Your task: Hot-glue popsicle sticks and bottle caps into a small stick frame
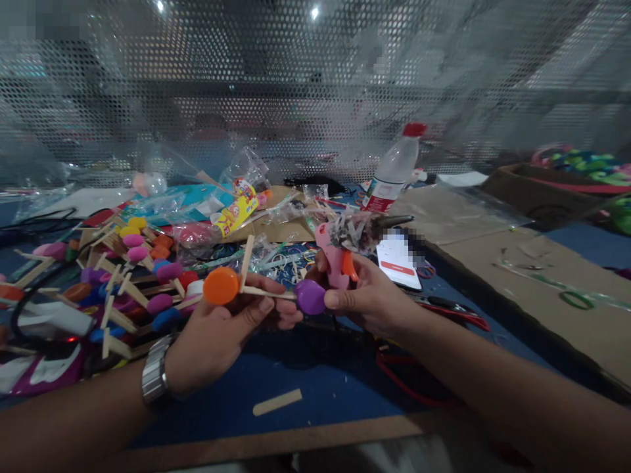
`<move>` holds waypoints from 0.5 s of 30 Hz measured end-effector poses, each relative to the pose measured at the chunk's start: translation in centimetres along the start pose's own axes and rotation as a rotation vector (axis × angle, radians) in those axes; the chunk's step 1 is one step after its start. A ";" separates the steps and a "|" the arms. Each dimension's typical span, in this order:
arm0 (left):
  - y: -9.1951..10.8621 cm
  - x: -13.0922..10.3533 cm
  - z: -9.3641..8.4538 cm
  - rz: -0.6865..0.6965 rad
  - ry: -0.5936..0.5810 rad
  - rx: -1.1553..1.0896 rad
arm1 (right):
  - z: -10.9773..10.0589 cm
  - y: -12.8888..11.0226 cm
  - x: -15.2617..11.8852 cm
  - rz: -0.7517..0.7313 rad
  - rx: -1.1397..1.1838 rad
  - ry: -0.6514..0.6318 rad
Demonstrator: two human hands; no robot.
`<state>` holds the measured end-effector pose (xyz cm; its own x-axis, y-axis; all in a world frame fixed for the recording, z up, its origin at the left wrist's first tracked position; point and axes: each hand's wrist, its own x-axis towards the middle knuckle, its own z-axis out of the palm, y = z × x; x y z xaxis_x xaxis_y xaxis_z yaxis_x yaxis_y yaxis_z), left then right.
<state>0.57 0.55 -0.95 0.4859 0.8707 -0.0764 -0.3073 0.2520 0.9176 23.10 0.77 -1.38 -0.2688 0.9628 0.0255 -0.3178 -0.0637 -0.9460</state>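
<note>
My left hand (229,328), with a silver watch at its wrist, pinches a wooden stick piece (266,293). An orange cap (220,286) sits at the left end of this piece, beside a short upright stick (247,260). A purple cap (310,297) is at its right end. My right hand (367,295) holds a pink glue gun (335,259) with an orange trigger, its dark, crusted nozzle pointing right. The thumb of that hand touches the purple cap.
Many stick pieces with coloured caps (160,302) are heaped at the left. A bottle (392,172), a phone (398,260) and red-handled pliers (456,312) lie beyond and right. One loose stick (277,402) is near the front edge. Cardboard (552,289) lies at the right.
</note>
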 end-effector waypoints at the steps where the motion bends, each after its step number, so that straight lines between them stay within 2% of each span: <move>1: 0.0 0.0 0.0 0.003 -0.005 -0.001 | 0.0 0.0 0.0 -0.003 -0.001 0.002; 15: 0.0 0.2 0.1 0.009 0.011 -0.025 | 0.1 -0.1 -0.1 -0.002 -0.022 0.018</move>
<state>0.76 0.72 -0.91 0.4738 0.8776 -0.0732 -0.3316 0.2548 0.9084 23.04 0.66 -1.28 -0.2517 0.9676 0.0217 -0.2981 -0.0562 -0.9529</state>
